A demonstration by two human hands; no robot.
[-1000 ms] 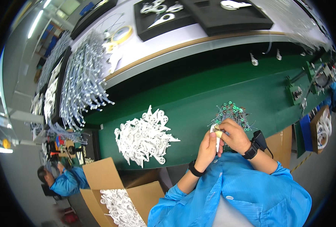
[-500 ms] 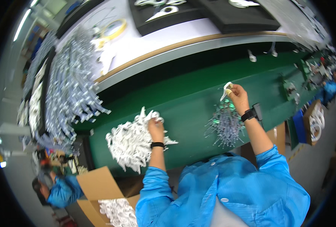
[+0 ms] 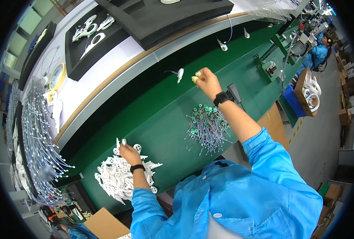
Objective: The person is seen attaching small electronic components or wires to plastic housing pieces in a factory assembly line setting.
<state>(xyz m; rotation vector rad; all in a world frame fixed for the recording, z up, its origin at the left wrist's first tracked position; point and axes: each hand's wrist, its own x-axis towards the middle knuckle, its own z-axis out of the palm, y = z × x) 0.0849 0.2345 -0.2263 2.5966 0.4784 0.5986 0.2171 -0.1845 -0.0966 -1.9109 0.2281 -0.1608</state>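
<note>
My left hand is over a pile of white plastic parts on the green work surface. Its fingers are closed at the pile's far edge, on what looks like one white plastic part; the grip is partly hidden. My right hand, with yellow covers on its fingertips, is raised over the far side of the surface, fingers slightly apart and nothing between them. To its left, apart from it, is a white part with a thin wire. Nearer me is a heap of thin wires with green round ends.
A white shelf with a wooden edge runs along the far side, bearing black foam trays, a yellow tape roll and bundled wires. More wired white parts lie farther right. A co-worker sits at the far right.
My right hand has let go of the white part it held, which is now to its left. My left hand has moved to the pile's far edge. The whole view has turned.
</note>
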